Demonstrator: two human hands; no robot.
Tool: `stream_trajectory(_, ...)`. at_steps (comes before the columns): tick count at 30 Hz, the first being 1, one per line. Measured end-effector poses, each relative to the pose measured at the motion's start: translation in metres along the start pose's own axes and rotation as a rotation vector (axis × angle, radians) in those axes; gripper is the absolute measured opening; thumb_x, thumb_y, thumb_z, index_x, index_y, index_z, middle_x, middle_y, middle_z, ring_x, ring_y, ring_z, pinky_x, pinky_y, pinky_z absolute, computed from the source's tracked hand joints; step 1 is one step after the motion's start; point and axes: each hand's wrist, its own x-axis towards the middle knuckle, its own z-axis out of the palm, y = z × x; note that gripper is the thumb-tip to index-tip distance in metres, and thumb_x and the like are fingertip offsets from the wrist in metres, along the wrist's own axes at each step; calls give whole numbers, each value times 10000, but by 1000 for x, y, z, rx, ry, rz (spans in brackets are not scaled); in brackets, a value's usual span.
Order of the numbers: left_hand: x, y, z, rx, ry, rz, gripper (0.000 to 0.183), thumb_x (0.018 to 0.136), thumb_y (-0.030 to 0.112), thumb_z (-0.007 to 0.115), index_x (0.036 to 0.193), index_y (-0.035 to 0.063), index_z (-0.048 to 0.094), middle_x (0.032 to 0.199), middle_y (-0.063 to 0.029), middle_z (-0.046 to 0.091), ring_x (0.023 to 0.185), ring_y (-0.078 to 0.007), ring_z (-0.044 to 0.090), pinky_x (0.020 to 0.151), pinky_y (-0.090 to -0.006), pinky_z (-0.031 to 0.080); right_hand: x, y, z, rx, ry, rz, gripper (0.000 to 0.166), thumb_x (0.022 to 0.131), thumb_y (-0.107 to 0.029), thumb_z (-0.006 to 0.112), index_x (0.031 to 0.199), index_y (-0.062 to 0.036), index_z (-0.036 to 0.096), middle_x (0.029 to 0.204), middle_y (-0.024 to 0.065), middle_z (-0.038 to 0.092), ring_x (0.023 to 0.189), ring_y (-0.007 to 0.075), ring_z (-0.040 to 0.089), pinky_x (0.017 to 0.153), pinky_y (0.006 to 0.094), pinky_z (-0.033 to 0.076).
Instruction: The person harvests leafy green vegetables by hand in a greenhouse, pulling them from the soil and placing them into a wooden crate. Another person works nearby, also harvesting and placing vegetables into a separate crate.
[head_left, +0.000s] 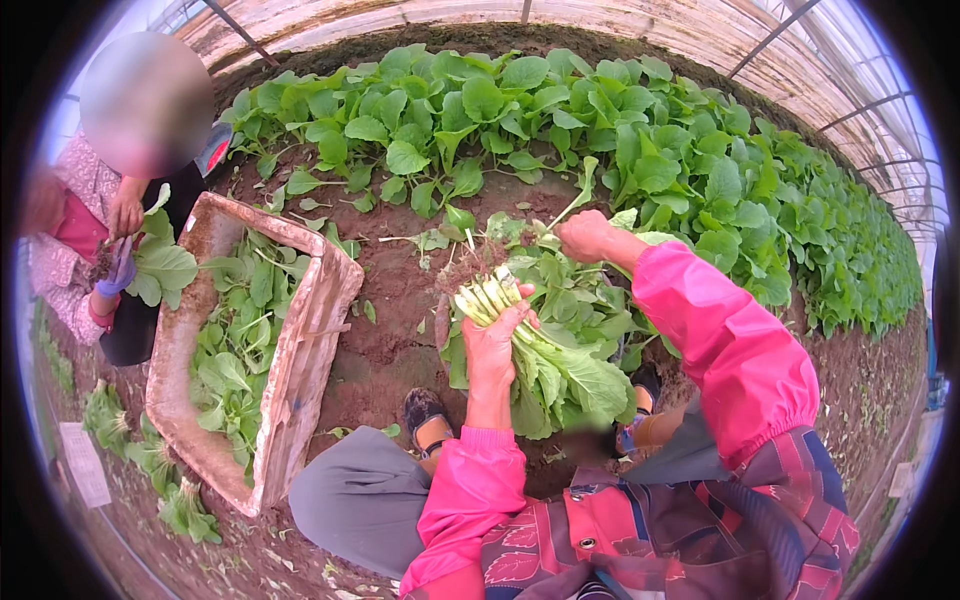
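Note:
My left hand (495, 341) is closed around a bunch of leafy greens (577, 379), the pale stem ends and roots pointing up and away from me, the leaves hanging towards my lap. Just beyond it to the right, my right hand (585, 236) grips a single leafy green plant (581, 196) near its base; the roots point left, beside the bunch's roots. Beneath both hands lies a heap of loose greens (570, 292), partly hidden by the bunch and my arms.
A dirty white foam box (300, 382) holding loose greens stands at left. Beyond it a co-worker (82, 217) holds a plant. Bundled greens (187, 514) lie on the soil at lower left. A dense bed of growing greens (480, 101) curves across the back and right.

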Motion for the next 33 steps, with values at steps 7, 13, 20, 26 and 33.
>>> stream_trajectory(7,-13,12,4,-29,-77,11,282,729,-61,551,1008,-31,524,893,-152,617,596,-185,565,547,-282,477,-32,-19,20,192,153,12,278,724,-130,491,971,-3,516,793,174,617,783,327,601,653,420,478)
stream_trajectory(13,-16,16,7,-14,-88,-21,291,727,-70,545,1016,-34,526,886,-142,618,599,-173,560,550,-276,480,-53,-11,4,413,351,54,337,746,-207,520,1025,-18,497,830,184,603,797,354,576,687,441,455)
stream_trajectory(20,-26,-3,12,132,-172,7,307,713,-51,579,1019,-35,555,928,-104,619,580,-162,558,551,-279,475,-70,-14,-10,581,391,-8,396,755,-252,549,1077,-25,518,928,193,594,867,358,558,763,427,437)
stream_trajectory(26,-16,-4,5,107,-90,106,250,724,-56,570,972,-25,559,787,-63,594,609,-154,558,574,-279,475,-83,-23,-14,447,289,-41,325,779,-242,511,1024,-31,484,856,185,593,805,375,562,698,455,445)
stream_trajectory(33,-14,0,4,137,-89,125,168,723,-37,587,888,-8,585,768,-46,594,625,-139,557,569,-267,473,-94,-46,-32,536,319,-171,354,778,-251,508,1056,-31,495,843,205,585,803,367,563,701,456,439)
